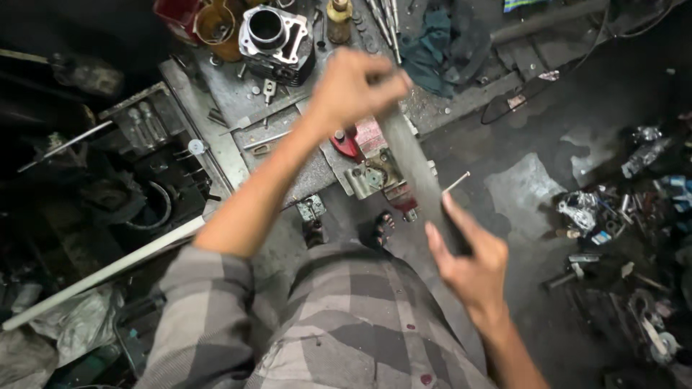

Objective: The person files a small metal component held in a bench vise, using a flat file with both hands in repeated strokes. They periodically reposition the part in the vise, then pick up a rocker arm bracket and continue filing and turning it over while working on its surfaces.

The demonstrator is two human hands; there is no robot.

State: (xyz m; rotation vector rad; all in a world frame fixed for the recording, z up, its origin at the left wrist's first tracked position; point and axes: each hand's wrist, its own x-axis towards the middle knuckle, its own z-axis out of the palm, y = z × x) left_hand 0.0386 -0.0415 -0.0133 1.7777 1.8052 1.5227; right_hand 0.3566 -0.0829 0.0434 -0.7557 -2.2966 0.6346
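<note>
Grey flat metal bar (418,166) spans both hands over the red vise (375,169); left hand (353,86) grips its far end, right hand (468,259) pinches its near end; loose grip risks dropping it.

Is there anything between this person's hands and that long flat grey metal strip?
Nothing visible. The left hand grips the far end of the long flat grey metal strip and the right hand holds its near end. The red bench vise sits beneath it on the cluttered metal workbench.

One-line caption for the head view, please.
Both hands, left hand and right hand, grip a long flat grey metal strip over the red bench vise.
</note>
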